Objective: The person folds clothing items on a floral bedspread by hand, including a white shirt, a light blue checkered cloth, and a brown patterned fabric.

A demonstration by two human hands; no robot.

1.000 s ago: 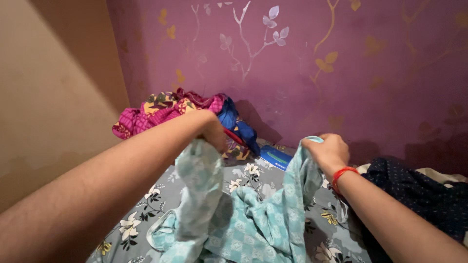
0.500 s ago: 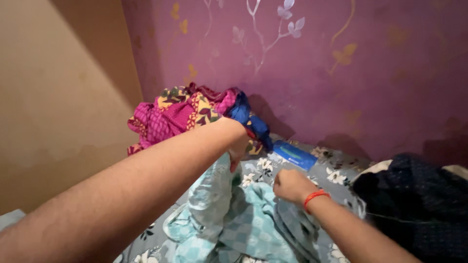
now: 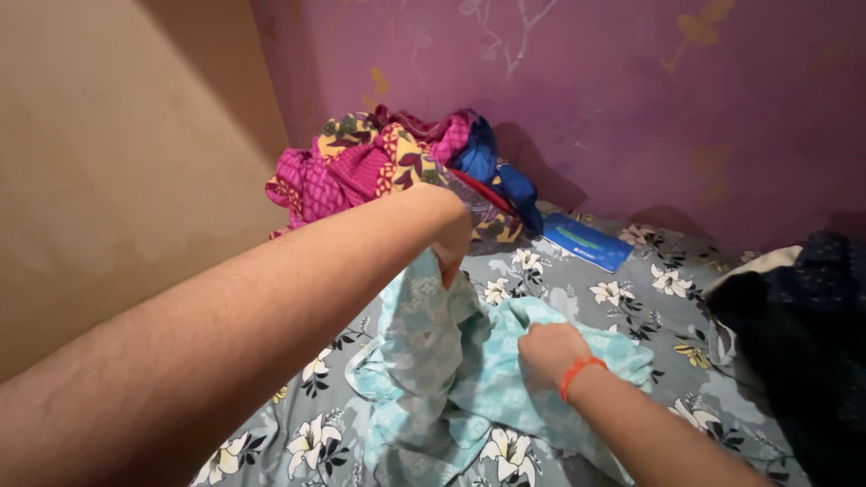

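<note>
Left hand (image 3: 448,236) and right hand (image 3: 548,352) grasping pale blue garment (image 3: 424,361), clothes pile (image 3: 397,167) behind

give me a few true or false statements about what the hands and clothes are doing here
1. Both hands grip the light blue patterned garment. True.
2. The left hand is lower than the right hand. False: the left hand lifts the cloth higher.
3. A red band sits on the right wrist. True.
4. The pile of pink and yellow clothes lies against the beige wall's far end, on the floor. False: it lies on the grey flowered sheet, in the corner.
</note>
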